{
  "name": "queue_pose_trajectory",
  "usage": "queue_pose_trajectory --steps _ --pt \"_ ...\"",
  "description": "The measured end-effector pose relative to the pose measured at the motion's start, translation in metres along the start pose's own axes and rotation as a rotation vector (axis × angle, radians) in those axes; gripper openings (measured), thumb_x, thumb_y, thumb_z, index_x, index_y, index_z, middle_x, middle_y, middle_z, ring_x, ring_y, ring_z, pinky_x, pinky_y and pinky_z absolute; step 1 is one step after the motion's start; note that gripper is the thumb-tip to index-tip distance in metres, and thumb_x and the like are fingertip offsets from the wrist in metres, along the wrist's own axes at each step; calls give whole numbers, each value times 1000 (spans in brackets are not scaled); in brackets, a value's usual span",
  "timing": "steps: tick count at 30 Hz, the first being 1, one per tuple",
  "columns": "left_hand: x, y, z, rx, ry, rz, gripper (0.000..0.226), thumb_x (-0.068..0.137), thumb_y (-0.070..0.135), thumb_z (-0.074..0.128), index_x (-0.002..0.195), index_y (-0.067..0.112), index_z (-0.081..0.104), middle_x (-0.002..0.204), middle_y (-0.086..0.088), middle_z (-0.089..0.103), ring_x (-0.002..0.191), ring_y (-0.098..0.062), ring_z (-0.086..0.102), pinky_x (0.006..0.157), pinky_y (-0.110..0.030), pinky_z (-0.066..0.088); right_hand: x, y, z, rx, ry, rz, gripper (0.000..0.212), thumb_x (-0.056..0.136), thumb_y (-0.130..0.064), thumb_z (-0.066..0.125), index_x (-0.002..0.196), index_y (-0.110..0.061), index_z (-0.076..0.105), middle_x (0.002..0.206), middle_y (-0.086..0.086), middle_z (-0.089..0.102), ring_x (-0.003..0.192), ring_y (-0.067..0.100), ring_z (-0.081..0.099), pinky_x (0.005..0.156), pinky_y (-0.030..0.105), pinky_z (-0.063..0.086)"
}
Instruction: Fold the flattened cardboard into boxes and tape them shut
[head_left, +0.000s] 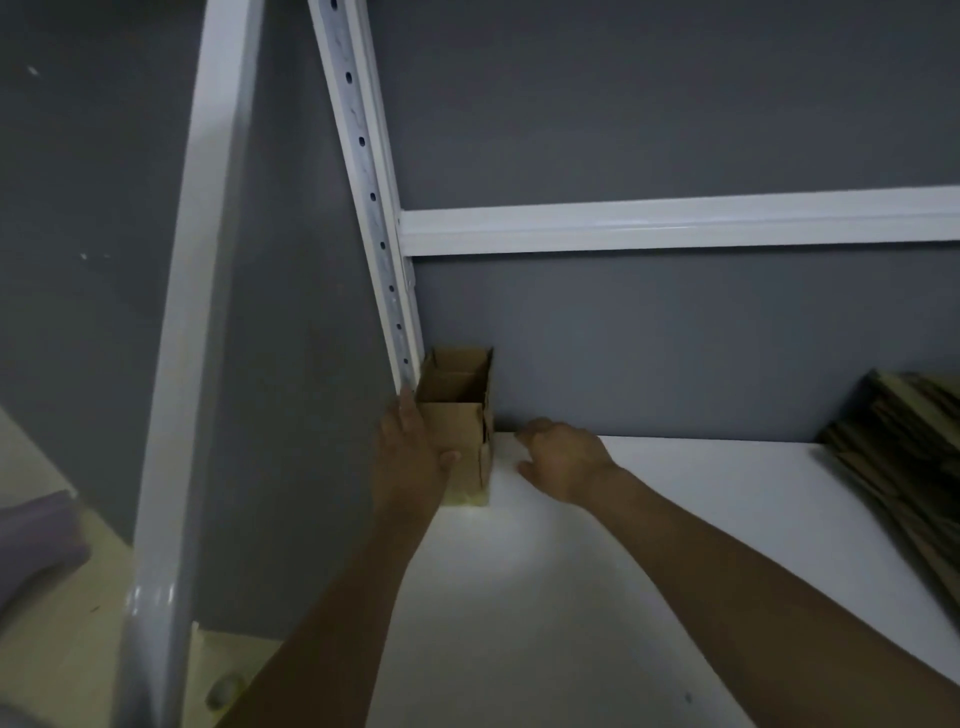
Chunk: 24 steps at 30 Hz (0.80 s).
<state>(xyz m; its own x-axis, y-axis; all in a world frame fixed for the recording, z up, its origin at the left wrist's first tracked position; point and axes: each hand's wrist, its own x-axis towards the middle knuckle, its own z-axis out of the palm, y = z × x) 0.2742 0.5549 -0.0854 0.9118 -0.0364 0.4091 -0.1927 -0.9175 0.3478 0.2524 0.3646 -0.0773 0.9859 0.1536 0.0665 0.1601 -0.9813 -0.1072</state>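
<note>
Brown cardboard: one small box (464, 434) stands upright at the back left corner of a white shelf (675, 519). Its top is open, flaps raised, inside visible. A paler yellowish band runs along its lower front edge; whether that is tape, cannot tell.

Left grip (410, 452): on the box. Fingers lie up the box's left side, thumb comes round onto the front face, so the box sits held between thumb and fingers. Forearm reaches in from the lower middle of the view.

Right grip (561, 462): just right of the box, apart from it, low over the shelf close to the back edge. Fingers loosely curled, narrow, nothing held. Whether it touches the shelf surface, cannot tell.

Beyond the left grip, a white perforated upright (374, 208) rises at a lean; the box's far left corner stands against its foot. A white cross beam (675, 226) runs from that upright, above and beyond the right grip. Grey wall (675, 338) backs both grips.

Well to the right of the right grip, at the shelf's far edge, lies a stack of flattened cardboard (904, 441), brown, edges fanned.

Left of the left grip: a white front post (176, 364), then pale floor (62, 623) below. Dim light, soft focus.
</note>
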Motion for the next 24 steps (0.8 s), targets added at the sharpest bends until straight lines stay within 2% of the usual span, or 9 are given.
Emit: queue_pose_trajectory --steps 2,4,6,8,10,13,15,17,24 --pt "-1 14 -9 76 47 84 90 78 39 76 147 5 30 142 -22 39 125 -38 43 101 -45 41 -15 12 -13 -67 11 20 47 98 -38 44 138 -14 47 143 8 44 121 26 49 97 33 43" --pt "-3 36 -21 68 -18 143 68 82 37 70 139 9 44 141 -17 40 128 -35 40 106 -43 37 -32 25 -29 -108 35 48 45 97 -40 45 133 -15 51 141 9 44 119 28 50 95 35 43" --pt "-7 60 -26 77 -36 221 57 82 42 68 129 11 54 132 -13 50 123 -32 45 101 -43 42 -54 40 -48 -152 64 76 44 97 -42 44 130 -16 54 140 10 45 119 29 50 94 35 42" --pt "-21 91 -32 150 -17 282 57 85 55 59 129 18 54 128 -6 56 116 -25 53 89 -39 50 -82 61 -65 -186 98 103 46 96 -45 45 130 -16 54 139 9 45 118 30 49 93 35 41" --pt "-38 124 -31 177 -55 357 57 91 57 49 134 19 50 135 -4 52 123 -21 49 98 -37 43 -118 85 -79 -205 132 128 47 96 -47 45 128 -15 54 135 9 47 115 29 51 90 33 40" --pt "-70 183 -24 93 -173 383 65 92 57 42 134 8 50 138 -13 50 129 -29 42 110 -39 30 -175 131 -98 -222 175 173 46 95 -48 45 126 -16 55 129 8 51 112 28 52 88 33 40" --pt "-94 225 -17 -25 -177 384 69 89 58 44 126 1 57 132 -20 53 125 -35 45 106 -41 33 -213 165 -110 -205 189 211 46 94 -49 46 125 -16 55 128 9 52 113 29 52 91 35 42" --pt "-119 270 -17 -56 -188 385 55 92 47 55 123 1 58 130 -20 53 122 -35 46 103 -39 35 -252 199 -121 -187 205 245 45 93 -48 47 124 -16 56 129 10 53 115 29 52 93 35 44" --pt "-176 395 2 -82 -246 532 54 97 45 47 139 11 44 143 -9 42 131 -25 36 106 -32 32 -357 306 -147 -129 123 418 44 87 -50 53 121 -21 58 127 5 56 112 26 54 90 36 47"
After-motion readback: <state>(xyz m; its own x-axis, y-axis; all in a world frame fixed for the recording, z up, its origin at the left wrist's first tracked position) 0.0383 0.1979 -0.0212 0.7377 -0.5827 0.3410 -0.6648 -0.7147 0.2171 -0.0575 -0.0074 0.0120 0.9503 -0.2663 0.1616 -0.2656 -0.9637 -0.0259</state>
